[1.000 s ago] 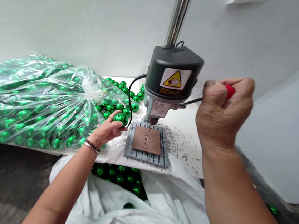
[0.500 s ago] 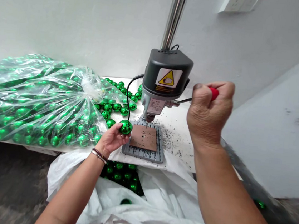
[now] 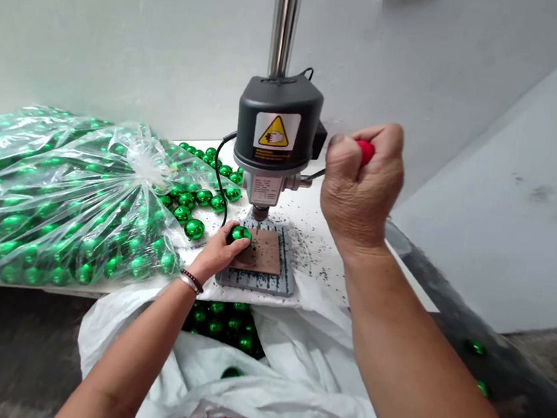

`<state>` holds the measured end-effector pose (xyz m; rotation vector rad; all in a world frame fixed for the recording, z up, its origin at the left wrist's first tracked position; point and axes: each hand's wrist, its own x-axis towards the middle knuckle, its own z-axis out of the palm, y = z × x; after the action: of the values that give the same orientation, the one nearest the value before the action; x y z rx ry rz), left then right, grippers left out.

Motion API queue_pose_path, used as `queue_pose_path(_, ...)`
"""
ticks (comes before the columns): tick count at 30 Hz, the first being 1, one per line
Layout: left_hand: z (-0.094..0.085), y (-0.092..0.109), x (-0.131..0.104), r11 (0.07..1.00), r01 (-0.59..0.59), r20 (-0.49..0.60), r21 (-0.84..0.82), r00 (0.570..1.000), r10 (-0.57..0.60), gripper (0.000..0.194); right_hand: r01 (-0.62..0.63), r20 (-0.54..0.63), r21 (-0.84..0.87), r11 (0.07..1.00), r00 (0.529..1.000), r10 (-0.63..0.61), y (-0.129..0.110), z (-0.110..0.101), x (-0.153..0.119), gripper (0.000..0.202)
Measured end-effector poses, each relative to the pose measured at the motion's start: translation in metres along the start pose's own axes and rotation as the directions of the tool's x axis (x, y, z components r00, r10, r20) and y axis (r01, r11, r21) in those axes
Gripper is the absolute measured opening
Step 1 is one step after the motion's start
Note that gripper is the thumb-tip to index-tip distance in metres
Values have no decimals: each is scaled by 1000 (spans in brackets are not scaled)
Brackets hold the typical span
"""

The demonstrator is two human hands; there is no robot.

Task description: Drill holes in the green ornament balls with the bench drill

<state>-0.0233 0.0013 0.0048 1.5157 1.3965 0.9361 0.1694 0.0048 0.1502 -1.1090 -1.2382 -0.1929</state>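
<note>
With my left hand (image 3: 220,251) I grasp a green ball (image 3: 241,233) at the far left corner of the brown board (image 3: 269,256), just left of the drill bit (image 3: 257,228). Right of the grey base (image 3: 280,286), the table (image 3: 325,278) leaves room, strewn with dark shavings (image 3: 307,250); its near edge is close, draped in white sheeting (image 3: 303,346) with loose balls (image 3: 215,327) in its fold. Leftward crowds a tied clear bag (image 3: 145,164), packed with more. My right hand (image 3: 360,195) clenches the red knob (image 3: 366,153).

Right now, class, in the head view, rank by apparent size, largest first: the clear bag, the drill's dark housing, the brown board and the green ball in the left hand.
1. Clear bag
2. Drill's dark housing
3. Brown board, partly hidden
4. Green ball in the left hand
</note>
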Motion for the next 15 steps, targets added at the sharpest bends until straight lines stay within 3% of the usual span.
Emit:
queue_pose_path(4,3,7,1,997,-6,12,71,1000,5,54,16,24,9,1000,1000,-16,3,0,-1,25)
queue_pose_path(10,2,13,0,998,51,40,47,998,-52,64,6,79,-36,999,997,-3,5,-2,-1,30)
queue_pose_path(15,4,14,2,996,4,33,92,999,-7,64,-6,92,-38,999,996,10,4,-3,0,27)
